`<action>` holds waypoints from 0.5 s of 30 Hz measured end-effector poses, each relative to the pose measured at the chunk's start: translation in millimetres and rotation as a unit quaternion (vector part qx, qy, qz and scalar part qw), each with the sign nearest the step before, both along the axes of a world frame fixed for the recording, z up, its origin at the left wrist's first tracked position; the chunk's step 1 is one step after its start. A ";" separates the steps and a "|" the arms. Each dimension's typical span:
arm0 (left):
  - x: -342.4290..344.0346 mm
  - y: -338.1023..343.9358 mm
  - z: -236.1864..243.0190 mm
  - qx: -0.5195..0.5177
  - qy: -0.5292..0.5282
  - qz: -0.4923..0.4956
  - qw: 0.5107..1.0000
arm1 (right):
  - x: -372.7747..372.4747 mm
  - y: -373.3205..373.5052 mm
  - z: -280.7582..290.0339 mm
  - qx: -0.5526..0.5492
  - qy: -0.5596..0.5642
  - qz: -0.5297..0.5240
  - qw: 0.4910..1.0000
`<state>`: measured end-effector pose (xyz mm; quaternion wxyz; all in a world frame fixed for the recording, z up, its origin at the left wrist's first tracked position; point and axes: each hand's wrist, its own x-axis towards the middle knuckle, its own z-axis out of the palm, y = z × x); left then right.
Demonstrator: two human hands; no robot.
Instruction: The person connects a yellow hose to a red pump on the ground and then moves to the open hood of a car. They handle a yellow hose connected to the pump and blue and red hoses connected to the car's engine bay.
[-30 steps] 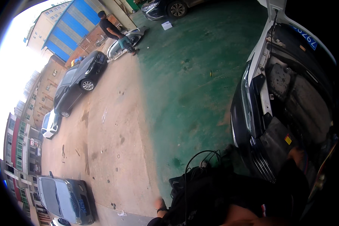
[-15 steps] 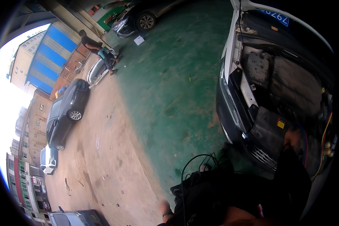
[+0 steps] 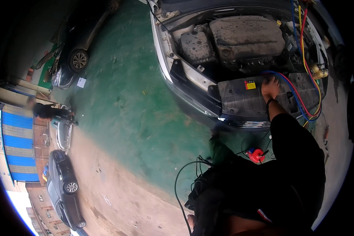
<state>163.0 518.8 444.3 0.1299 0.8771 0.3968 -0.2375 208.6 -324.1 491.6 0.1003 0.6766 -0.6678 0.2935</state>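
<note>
My right hand (image 3: 270, 87) lies palm down on the dusty black plastic cover (image 3: 240, 98) along the front of a car's engine bay, beside a yellow and red label (image 3: 250, 84). Its fingers look stretched out, with nothing seen in them. Red, blue and yellow hoses (image 3: 293, 88) loop over the cover just right of the hand, near brass-coloured fittings (image 3: 320, 73). My left hand (image 3: 190, 221) hangs low at the lower edge, mostly hidden by my dark clothing. Its fingers cannot be made out. A black cable (image 3: 177, 185) curves close to it.
Behind the cover sits the dusty engine cover (image 3: 247, 37). A red object (image 3: 257, 155) stands on the floor below the bumper. At left are a person (image 3: 51, 111), a loose bumper (image 3: 63, 133), a dark sedan (image 3: 63, 185) and another dark car (image 3: 80, 47).
My view has swung right, bringing the engine bay nearer the middle and the red object into sight. My right hand remains on the cover. The person at left has changed posture.
</note>
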 end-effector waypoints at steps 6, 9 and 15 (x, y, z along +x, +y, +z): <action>28.4 -8.4 -1.9 -0.031 0.001 -0.009 0.999 | -5.9 0.2 -0.2 -0.025 -0.014 0.012 1.000; 35.3 -7.3 1.7 -0.040 0.000 -0.007 0.999 | -5.1 2.5 -1.4 -0.031 -0.019 0.019 0.999; 61.0 2.9 14.0 -0.058 -0.014 -0.014 0.998 | -7.8 0.1 -1.3 -0.032 -0.034 0.023 0.999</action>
